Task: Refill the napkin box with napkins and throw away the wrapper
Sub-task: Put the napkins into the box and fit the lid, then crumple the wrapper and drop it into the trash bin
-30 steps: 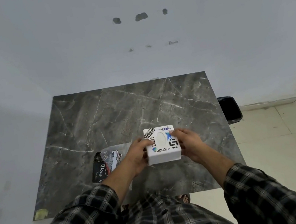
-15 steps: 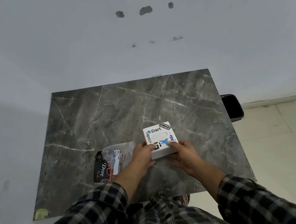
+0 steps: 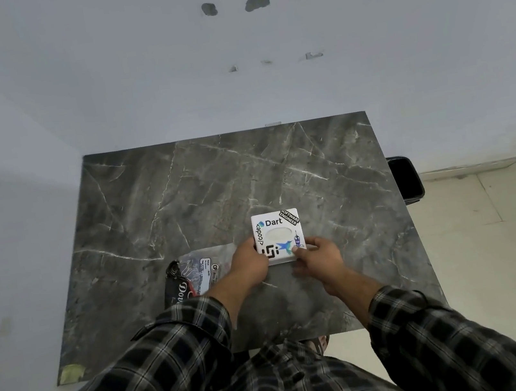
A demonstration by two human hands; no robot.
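Observation:
A white square napkin box (image 3: 278,232) with stickers and an oval slot on top sits on the dark marble table (image 3: 203,197), near its front middle. My left hand (image 3: 249,262) grips the box's near left corner. My right hand (image 3: 318,255) holds its near right edge, thumb on the top. Just left of the box lies a clear and black plastic wrapper (image 3: 191,275), flat on the table and partly hidden by my left wrist.
A black bin (image 3: 406,179) stands on the tiled floor at the table's right side, against the wall. A small yellowish scrap (image 3: 71,373) lies at the table's near left corner. White walls close in behind and on the left.
The box has been turned about its upright axis, so the stickers now read the right way up. Both hands slid from its sides to its near edge.

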